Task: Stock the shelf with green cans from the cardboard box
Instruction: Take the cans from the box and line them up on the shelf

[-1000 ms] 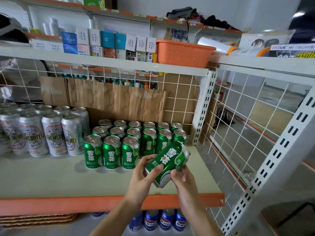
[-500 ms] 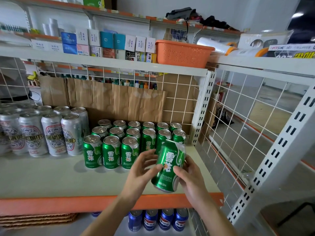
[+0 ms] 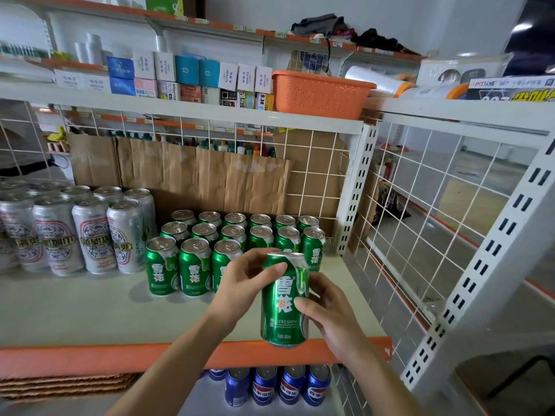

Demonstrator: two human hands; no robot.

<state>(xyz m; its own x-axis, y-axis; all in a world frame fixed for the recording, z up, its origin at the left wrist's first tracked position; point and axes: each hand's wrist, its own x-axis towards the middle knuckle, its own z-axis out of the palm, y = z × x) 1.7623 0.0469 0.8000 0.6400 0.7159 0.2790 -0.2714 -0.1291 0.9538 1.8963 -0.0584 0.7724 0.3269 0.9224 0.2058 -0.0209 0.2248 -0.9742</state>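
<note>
Both hands on 1 held can, upright over the shelf front edge: left hand curled round its top, right hand round its lower side. 15 green cans stand behind in 3 rows (6, 6, 3), w/ silver cans to their left

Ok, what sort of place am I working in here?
Probably a small shop, or a mock-up of one: slotted retail shelving, green cans and silver cans in rows, and small boxed goods on the shelf above.
</note>
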